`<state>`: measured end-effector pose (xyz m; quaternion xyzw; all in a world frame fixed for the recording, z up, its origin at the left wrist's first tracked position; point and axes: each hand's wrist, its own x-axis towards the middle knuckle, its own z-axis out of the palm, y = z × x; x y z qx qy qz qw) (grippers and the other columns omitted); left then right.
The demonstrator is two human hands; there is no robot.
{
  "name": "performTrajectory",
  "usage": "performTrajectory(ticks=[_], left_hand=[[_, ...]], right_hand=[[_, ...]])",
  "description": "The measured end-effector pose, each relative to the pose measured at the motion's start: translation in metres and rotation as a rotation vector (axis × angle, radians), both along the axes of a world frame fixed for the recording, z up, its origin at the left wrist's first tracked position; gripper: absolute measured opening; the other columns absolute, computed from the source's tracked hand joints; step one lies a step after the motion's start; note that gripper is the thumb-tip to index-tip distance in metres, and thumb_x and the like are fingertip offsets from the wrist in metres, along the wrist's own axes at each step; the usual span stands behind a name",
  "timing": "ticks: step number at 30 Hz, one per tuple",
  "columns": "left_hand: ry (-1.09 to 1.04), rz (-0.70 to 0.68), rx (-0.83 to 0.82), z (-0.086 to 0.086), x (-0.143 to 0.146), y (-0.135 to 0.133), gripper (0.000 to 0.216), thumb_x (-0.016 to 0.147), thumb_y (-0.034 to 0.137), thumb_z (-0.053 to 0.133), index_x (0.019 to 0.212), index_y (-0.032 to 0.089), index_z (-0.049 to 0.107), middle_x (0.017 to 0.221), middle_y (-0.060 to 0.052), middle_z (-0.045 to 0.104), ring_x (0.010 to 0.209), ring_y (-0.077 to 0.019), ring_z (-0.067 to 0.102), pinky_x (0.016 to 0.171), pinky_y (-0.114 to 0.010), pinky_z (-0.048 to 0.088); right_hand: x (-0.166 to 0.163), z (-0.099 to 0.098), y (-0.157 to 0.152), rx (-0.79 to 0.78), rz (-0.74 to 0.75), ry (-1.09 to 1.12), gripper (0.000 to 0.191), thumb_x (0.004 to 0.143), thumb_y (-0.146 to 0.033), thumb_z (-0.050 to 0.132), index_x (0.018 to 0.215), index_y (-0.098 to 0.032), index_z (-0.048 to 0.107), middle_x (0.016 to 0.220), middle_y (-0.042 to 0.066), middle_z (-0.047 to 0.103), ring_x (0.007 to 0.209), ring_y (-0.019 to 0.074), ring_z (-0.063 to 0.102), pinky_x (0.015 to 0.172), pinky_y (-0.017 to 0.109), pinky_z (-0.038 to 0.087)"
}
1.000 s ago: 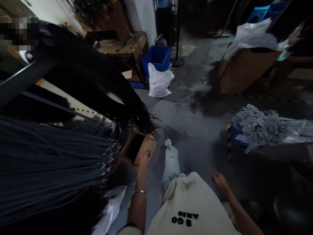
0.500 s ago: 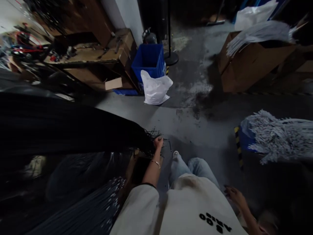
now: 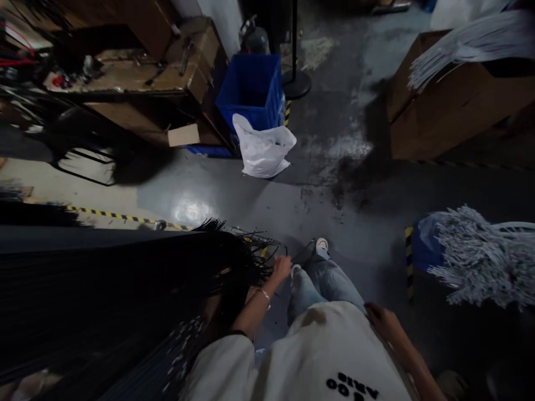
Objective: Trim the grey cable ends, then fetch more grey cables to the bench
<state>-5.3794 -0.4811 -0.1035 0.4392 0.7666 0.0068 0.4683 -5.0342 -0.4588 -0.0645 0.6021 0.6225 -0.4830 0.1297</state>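
A thick bundle of black cables (image 3: 159, 278) lies across the left, its loose ends fanning out toward the middle. My left hand (image 3: 282, 266) is at those ends with fingers curled around a few strands. A second bundle of grey cables (image 3: 175, 356) with pale tips lies below it. My right hand (image 3: 382, 322) hangs by my hip against my white shirt, with its fingers hidden. My jeans and white shoes (image 3: 321, 245) show just past the left hand.
A blue crate (image 3: 253, 89) and a white plastic bag (image 3: 263, 150) stand on the grey floor ahead. On the right is a heap of white cables (image 3: 480, 262), with a large cardboard box (image 3: 451, 106) behind it. A cluttered workbench (image 3: 125, 83) is at the back left. Hazard tape (image 3: 121, 217) runs along the floor.
My view has tilted down and turned left. My left hand went from the cardboard box up to the black cable ends and stays there. My right hand has drawn in to my hip.
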Motion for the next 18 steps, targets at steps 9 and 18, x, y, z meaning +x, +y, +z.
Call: performTrajectory(ticks=[9,18], left_hand=[[-0.346,-0.023,0.52,0.14,0.121,0.155,0.029,0.086,0.029,0.046,0.105,0.017,0.063,0.089,-0.005,0.068,0.074,-0.0124,0.06,0.069,-0.023,0.048],[-0.451,0.005,0.606,0.222,0.114,0.171,0.024,0.077,0.036,0.056,0.086,0.018,0.07,0.065,-0.003,0.063,0.053,-0.0114,0.052,0.051,-0.023,0.042]], right_hand=[[-0.094,0.129,0.164,0.403,-0.669,0.613,0.049,0.076,-0.048,0.052,0.111,-0.013,0.054,0.089,0.006,0.062,0.06,0.0107,0.055,0.059,0.025,0.049],[-0.069,0.215,0.23,0.433,-0.889,1.175,0.024,0.076,-0.037,0.06,0.071,-0.013,0.062,0.062,-0.001,0.056,0.042,0.003,0.043,0.038,0.017,0.033]])
